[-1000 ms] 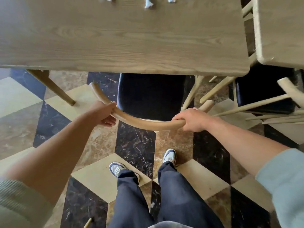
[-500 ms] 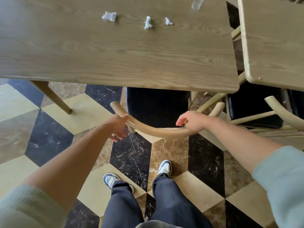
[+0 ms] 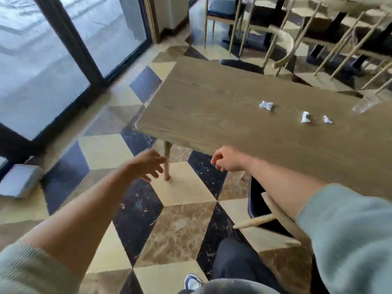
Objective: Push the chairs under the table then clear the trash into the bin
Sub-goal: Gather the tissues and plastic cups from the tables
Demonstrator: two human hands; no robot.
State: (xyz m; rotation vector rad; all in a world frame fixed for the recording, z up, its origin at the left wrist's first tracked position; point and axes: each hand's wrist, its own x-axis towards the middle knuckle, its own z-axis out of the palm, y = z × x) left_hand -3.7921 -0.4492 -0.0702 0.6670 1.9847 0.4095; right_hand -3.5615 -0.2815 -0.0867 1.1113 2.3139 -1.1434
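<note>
Left hand (image 3: 148, 164) and right hand (image 3: 228, 161) hang loose-fingered, holding nothing; near chair (image 3: 273, 211) looks tucked under the table (image 3: 212, 115); next likely the far chair (image 3: 284, 49), then the paper scraps (image 3: 266, 105).

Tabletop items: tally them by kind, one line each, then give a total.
Crumpled white paper scraps: 3, the largest, a middle one and the smallest
Clear plastic cup lying on its side: 1
Total: 4 on the wooden table. Neither the left hand nor the right hand holds anything.
</note>
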